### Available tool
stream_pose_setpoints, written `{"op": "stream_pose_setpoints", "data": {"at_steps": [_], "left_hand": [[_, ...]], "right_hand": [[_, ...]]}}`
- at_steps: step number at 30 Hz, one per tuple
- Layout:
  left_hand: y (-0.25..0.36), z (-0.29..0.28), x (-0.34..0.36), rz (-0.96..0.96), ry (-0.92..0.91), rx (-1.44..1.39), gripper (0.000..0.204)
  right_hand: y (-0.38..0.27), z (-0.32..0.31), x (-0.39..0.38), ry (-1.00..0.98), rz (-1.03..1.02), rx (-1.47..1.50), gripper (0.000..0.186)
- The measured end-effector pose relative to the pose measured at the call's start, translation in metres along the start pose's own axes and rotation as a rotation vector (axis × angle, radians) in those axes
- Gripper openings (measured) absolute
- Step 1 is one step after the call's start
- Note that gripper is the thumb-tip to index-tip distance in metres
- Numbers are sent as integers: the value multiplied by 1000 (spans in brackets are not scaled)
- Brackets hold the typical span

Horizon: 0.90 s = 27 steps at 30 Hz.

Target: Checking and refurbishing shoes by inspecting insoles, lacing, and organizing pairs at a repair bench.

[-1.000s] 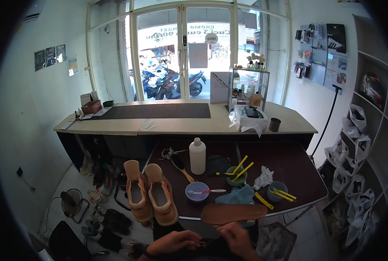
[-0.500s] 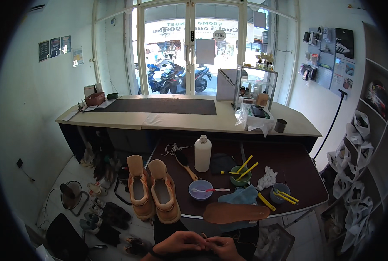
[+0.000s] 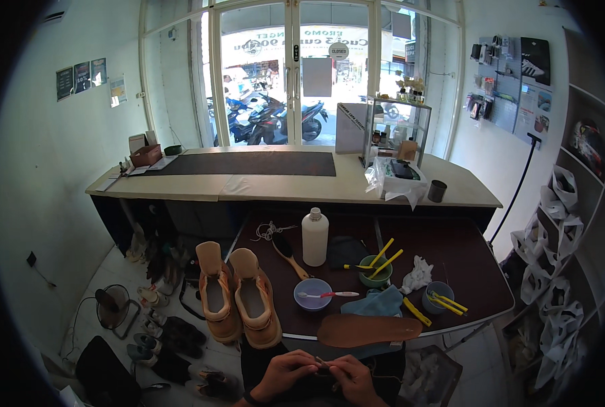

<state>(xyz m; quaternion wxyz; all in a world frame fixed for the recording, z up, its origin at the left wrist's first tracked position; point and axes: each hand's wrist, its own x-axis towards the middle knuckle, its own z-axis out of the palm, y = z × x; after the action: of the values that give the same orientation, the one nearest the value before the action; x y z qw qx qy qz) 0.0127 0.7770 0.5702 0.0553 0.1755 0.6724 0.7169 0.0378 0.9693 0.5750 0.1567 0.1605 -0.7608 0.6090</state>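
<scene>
My left hand (image 3: 290,373) and my right hand (image 3: 350,376) meet at the lower middle, fingertips pinched on a thin tan cord, apparently a shoelace (image 3: 323,363), trailing toward the right. Just above them a brown insole (image 3: 367,331) lies on the dark red table (image 3: 475,271). Two tan shoes (image 3: 251,305) with tongues pulled up stand to the left. Near the insole are a blue cloth (image 3: 374,302), a lavender bowl (image 3: 310,305) with a toothbrush across it, a green bowl (image 3: 377,278) and a grey-blue cup (image 3: 436,305), the latter two with yellow brushes.
A white bottle (image 3: 315,241), a wooden brush (image 3: 289,261) and white tissue (image 3: 418,275) share the table. Behind stands a long counter (image 3: 248,190) with a display case. Several shoes (image 3: 180,336) and a fan (image 3: 109,305) are on the left floor; bagged items (image 3: 557,264) fill shelves at right.
My hands have come together from slightly apart, then moved a little upward with the cord between the fingertips. The view has shifted slightly; the things on the table look unchanged.
</scene>
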Motion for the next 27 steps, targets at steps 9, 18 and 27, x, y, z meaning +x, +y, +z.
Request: {"op": "stream_pose_setpoints", "data": {"at_steps": [9,18,27], "left_hand": [[1,-16,8,337,169,717,14],[-5,17,-3,140,97,317,19],[-12,21,-5,159,155,243,14]], "right_hand": [[11,-30,3,24,297,149,17],[11,-2,-4,-23,373,441,14],[23,-7,-7,-120,349,245,14]]}}
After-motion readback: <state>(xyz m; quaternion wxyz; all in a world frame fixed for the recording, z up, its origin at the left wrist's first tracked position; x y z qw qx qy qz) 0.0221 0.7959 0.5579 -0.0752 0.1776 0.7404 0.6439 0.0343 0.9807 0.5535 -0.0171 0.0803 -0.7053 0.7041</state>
